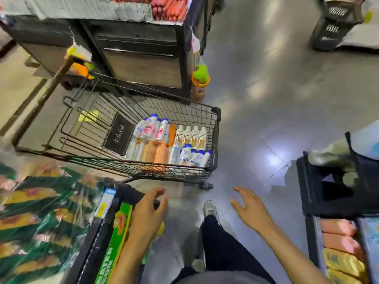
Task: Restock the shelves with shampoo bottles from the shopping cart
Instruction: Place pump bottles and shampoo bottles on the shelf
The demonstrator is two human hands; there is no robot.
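**A:** Status?

**B:** No pick yet, both hands empty. Left hand is low by the edge of the left shelf, fingers loosely curled round nothing. Right hand is out over the floor, fingers spread.

**A:** Where's the stock?

**B:** Shampoo bottles are all in the shopping cart, packed at its right end. I see white ones with blue caps, white ones with orange labels, and some peach ones. The cart sits ahead in the aisle, close to a dark display stand and well apart from both hands.

**A:** Which step?

**B:** My read is the approach to the cart, before the first grab.

**A:** What does the next move need?

**B:** Close the gap, reach over the wire rim and down into the basket, then wrap one bottle round the body. They're packed tight, so the top layer looks easiest.

**A:** Target shelf?

**B:** Can't tell. The right shelf holds pink and yellow packs and the left holds green packets. No shampoo bay is in view, and the frame is blurred.
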